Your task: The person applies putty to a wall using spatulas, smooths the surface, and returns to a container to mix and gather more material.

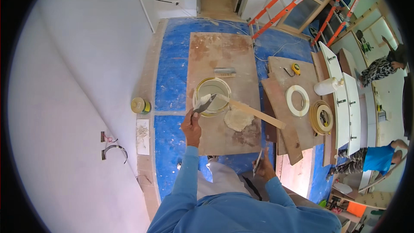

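My left hand [192,130] grips a putty knife [206,103] whose blade carries white compound, above the near left rim of an open round bucket [228,87]. A flat wooden stick [257,114] leans with its far end at the bucket's rim. Beside the bucket, a pale lump of compound [239,119] lies on the plywood board [223,50]. A wide flat blade tool [225,72] rests just beyond the bucket. In my right hand [266,167], low and near my body, is another flat-bladed tool [257,162], seen nearly edge-on.
Blue floor covering [171,71] surrounds the board. A green can [141,105] stands by the left wall. At right are a tape measure [295,69], edging rolls [297,100] and white panels [351,113]. Orange ladders [281,6] stand beyond; other people are at the right.
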